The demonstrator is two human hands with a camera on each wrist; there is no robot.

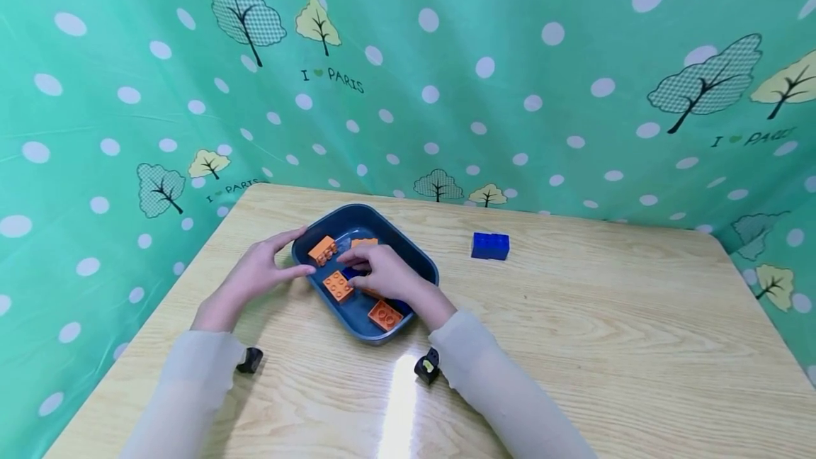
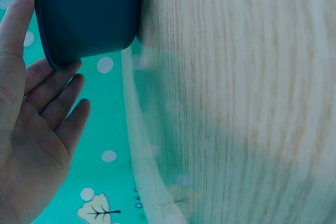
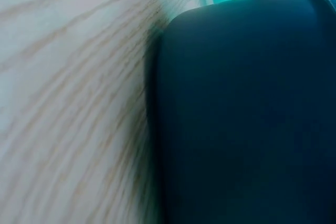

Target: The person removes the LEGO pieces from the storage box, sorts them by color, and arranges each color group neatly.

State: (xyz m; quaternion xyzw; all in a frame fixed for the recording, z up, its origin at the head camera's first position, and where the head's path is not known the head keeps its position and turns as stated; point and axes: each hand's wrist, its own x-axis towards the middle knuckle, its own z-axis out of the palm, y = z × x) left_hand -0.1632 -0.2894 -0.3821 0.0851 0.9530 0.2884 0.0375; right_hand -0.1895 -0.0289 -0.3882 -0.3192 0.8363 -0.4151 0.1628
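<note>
A dark blue plastic bin sits on the table with orange building bricks inside. My left hand is at its left corner, thumb and fingers spread and touching the rim. The left wrist view shows that hand with fairly straight fingers against the bin wall. Reaching into the bin, my right hand has thumb and fingers bent about a blue building brick, mostly hidden by the hand. In the right wrist view the bin's outer wall blocks sight of the right hand.
A blue building brick lies on the wooden table, right of the bin. Behind and to the left hangs a green dotted cloth. Black wrist devices show near both sleeves.
</note>
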